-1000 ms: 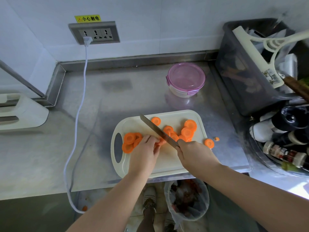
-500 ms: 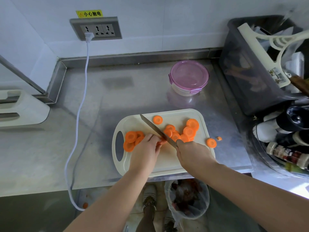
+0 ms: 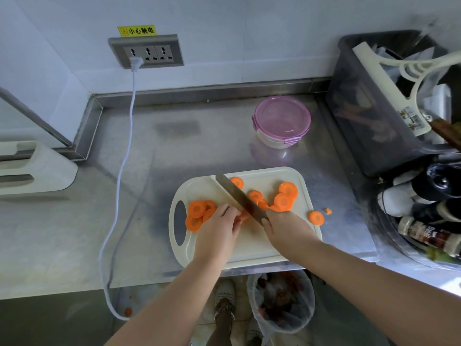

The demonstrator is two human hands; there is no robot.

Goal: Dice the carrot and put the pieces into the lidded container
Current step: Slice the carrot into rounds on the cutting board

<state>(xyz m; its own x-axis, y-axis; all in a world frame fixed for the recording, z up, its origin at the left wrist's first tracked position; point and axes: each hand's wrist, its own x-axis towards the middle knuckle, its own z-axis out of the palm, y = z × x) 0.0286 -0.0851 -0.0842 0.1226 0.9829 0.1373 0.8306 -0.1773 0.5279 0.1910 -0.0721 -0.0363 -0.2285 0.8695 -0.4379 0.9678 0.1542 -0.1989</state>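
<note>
My right grip [image 3: 287, 228] is closed round the handle of the knife [image 3: 237, 193], blade angled away to the left across the cutting board [image 3: 252, 243]. My left grip [image 3: 219, 231] is curled, fingertips pinning a carrot piece [image 3: 243, 217] against the blade. Cut slices [image 3: 284, 196] lie on the board on both sides of the blade. One stray slice [image 3: 316, 217] sits on the desk [image 3: 174, 151] just off the board's right edge. The lidded container [image 3: 282, 121], lid on, stands beyond the board.

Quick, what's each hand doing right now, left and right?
Left hand: fingers curled on a carrot slice, right beside the knife.
Right hand: closed, gripping the knife.
</note>
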